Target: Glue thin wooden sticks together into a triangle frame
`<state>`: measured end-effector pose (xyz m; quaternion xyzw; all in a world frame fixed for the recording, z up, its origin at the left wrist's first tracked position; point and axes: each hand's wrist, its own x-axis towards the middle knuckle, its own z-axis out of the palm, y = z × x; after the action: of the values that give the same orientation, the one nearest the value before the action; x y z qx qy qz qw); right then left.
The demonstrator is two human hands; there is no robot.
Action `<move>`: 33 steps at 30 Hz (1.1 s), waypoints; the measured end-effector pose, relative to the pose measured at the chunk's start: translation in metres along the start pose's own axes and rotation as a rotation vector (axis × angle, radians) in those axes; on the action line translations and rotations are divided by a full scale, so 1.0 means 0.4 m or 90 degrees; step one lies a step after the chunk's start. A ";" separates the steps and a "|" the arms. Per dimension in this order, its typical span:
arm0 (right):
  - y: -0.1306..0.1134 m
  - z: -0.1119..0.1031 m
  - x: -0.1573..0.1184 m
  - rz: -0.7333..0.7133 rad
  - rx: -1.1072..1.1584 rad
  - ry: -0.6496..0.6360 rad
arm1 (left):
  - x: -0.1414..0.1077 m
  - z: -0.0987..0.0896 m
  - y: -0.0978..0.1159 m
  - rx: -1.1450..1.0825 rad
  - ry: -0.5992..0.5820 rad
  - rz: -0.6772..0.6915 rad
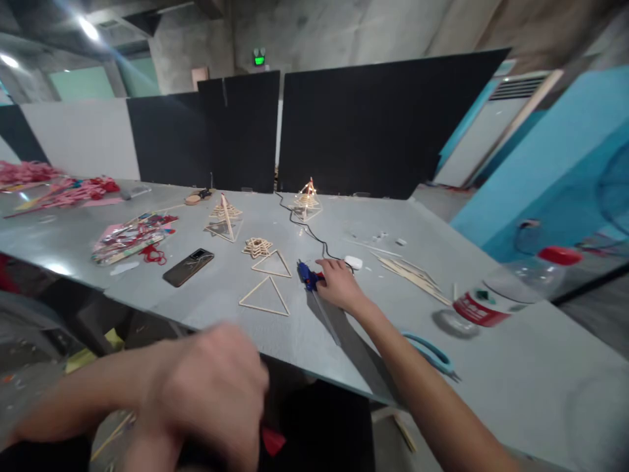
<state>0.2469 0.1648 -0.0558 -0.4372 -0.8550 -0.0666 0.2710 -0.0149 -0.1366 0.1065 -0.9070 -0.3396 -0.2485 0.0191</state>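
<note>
My right hand (339,284) is closed around the handle of a blue hot glue gun (308,276) low over the table. A long pale glue stick (328,322) trails from the gun's back end toward me. Left of the gun lie two flat triangles of thin wooden sticks, one nearer (266,311) and one farther (275,272). Behind them is a stack of star-shaped stick frames (257,246). My left hand (216,387) is raised close to the camera before the table edge, smeared by motion; its fingers cannot be made out.
Two stick pyramids, one plain (225,216) and one lit (308,198), stand farther back. A black cable (314,235) crosses the table. On the right are loose sticks (415,275), blue-handled cutters (432,354) and a bottle (491,305); at left, a phone (189,267) and bagged craft supplies (132,237).
</note>
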 end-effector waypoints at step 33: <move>-0.120 -0.107 -0.085 -0.167 0.216 -0.239 | 0.107 0.351 -0.637 -0.165 -0.120 -0.079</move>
<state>0.2428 0.0964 -0.0316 -0.2757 -0.9386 0.1246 0.1661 -0.0852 0.1136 -0.0306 -0.8985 -0.3601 -0.2048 -0.1452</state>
